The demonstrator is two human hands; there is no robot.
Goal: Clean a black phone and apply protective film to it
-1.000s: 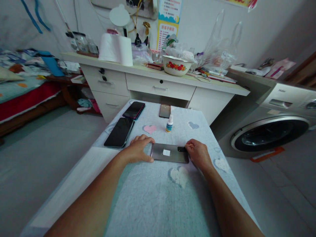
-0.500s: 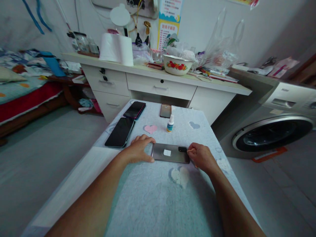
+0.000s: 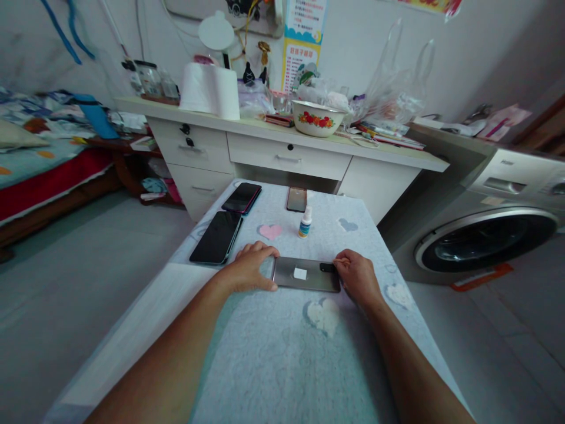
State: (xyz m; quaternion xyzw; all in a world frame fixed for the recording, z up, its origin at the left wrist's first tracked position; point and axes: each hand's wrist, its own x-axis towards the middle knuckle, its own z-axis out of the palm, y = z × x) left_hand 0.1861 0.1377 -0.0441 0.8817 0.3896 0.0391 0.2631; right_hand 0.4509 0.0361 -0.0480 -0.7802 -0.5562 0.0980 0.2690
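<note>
A grey smartphone [image 3: 285, 279] lies face down on the cloth-covered table, with a white square on its back and a dark camera block at its right end. My left hand [image 3: 251, 268] spans the phone's left end, thumb at the near corner and fingers at the far corner, steadying it. The fingers of my right hand [image 3: 356, 275] are pinched together at the right end, beside the camera block. Whatever they pinch is too small to make out. Beyond the phone stands a small white spray bottle [image 3: 305, 223] with a blue and yellow label.
Two dark phones [image 3: 216, 238] lie at the table's left edge. A phone case or small phone [image 3: 296, 199] rests near the far edge. Behind is a white desk [image 3: 265, 138] bearing a flowered bowl [image 3: 316, 119] and plastic bags. A washing machine [image 3: 485, 194] stands on the right.
My right fingertips have shifted slightly toward the far edge of the phone, by the camera block. The left hand and the phone stay in place.
</note>
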